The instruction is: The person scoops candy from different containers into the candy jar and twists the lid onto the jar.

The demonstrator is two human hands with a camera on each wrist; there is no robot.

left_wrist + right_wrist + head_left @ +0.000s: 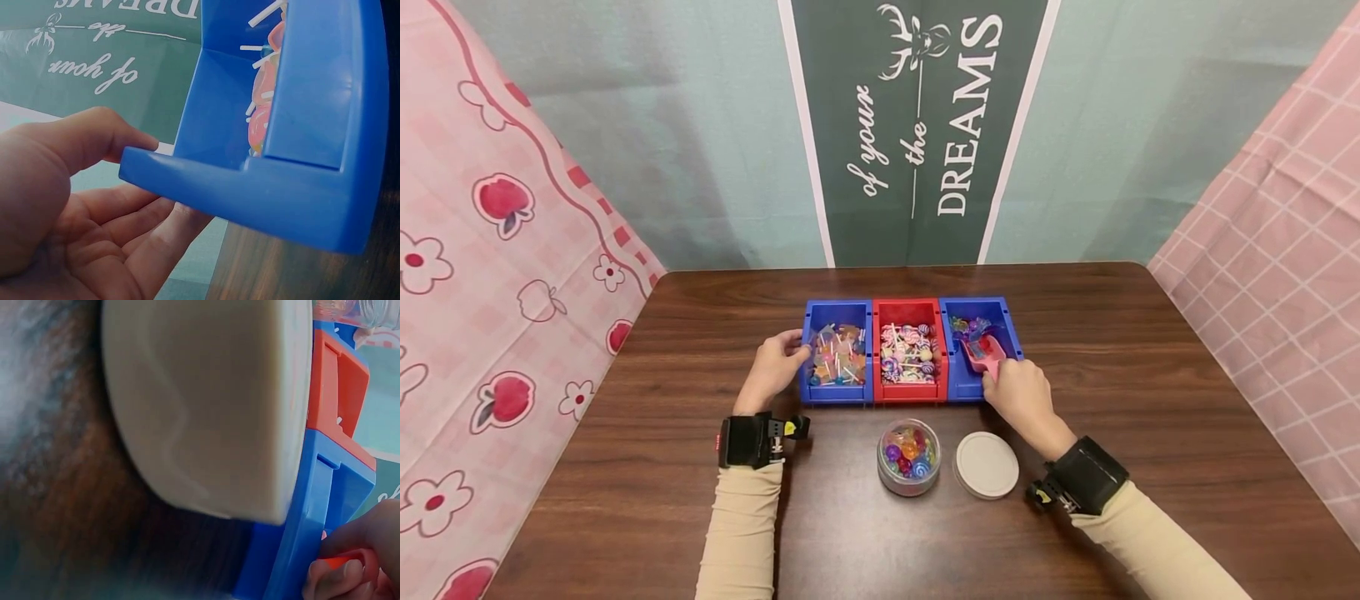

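My left hand [772, 368] holds the outer side wall of the left blue bin [300, 200], thumb at the rim and the other fingers outside, as the left wrist view shows. Lollipops in translucent colours [838, 354] lie in that bin. My right hand [1024, 395] grips the handle of a pink scoop [991, 350]. Its head is down inside the right blue bin [1011, 325], by some purple and green candies [972, 327]. Something red and blue shows in the scoop. In the right wrist view, fingers [337, 581] wrap its handle at the bin's front.
Between the blue bins stands a red bin [942, 333] of striped lollipops. An uncovered clear jar [908, 483] with colourful beads or candies sits in front, beside its white lid [987, 464]. Wooden table [647, 467]; a printed curtain [917, 237] hangs behind its back edge.
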